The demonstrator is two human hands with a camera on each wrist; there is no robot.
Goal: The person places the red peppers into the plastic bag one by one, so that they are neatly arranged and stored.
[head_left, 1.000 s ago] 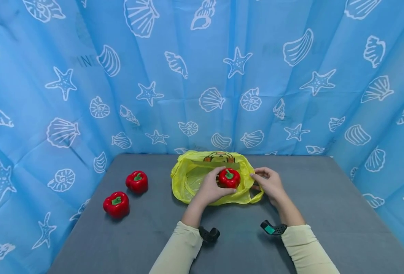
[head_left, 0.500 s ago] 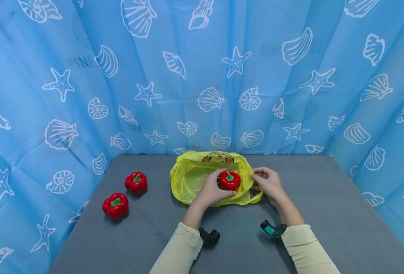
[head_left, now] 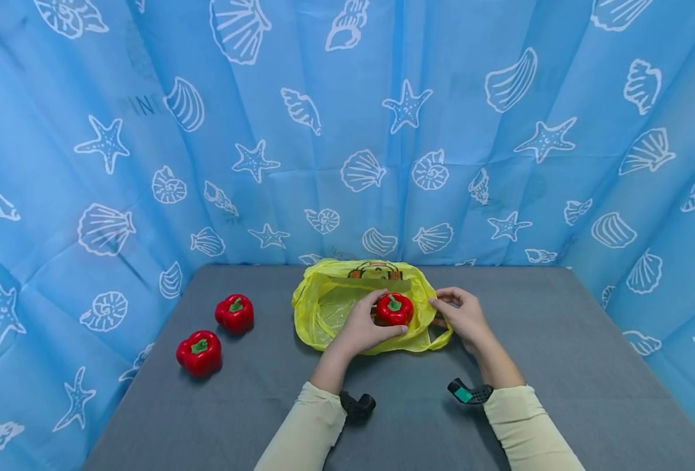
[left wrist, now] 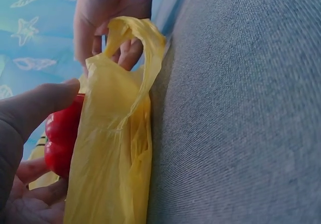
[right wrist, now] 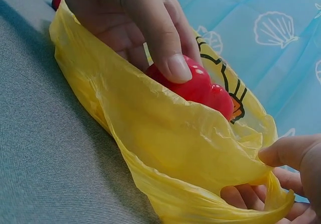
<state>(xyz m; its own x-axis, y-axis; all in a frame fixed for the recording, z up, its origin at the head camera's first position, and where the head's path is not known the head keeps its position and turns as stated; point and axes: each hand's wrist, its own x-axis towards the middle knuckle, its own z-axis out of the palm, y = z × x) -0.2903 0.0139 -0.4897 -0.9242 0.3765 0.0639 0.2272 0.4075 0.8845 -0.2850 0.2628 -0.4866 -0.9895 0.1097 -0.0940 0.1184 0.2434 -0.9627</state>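
Note:
My left hand (head_left: 362, 325) grips a red bell pepper (head_left: 394, 309) with a green stem, thumb on the near side and fingers around the far side. The pepper is at the mouth of a yellow plastic bag (head_left: 309, 314), partly below its rim in the right wrist view. At the bag's right end my right hand (head_left: 464, 316) pinches the rim between thumb and fingers, beside a handle loop (left wrist: 155, 48). The bag lies on its base with its mouth spread wide, and a dark printed figure shows on its far inner wall.
Two more red bell peppers, one nearer (head_left: 199, 353) and one farther (head_left: 234, 314), stand on the grey tabletop (head_left: 265, 405) left of the bag. A blue curtain (head_left: 347, 131) with white shells and starfish hangs behind the table.
The pepper in my left hand dips slightly at the bag's mouth, then rises a little again. My right hand keeps its place on the rim.

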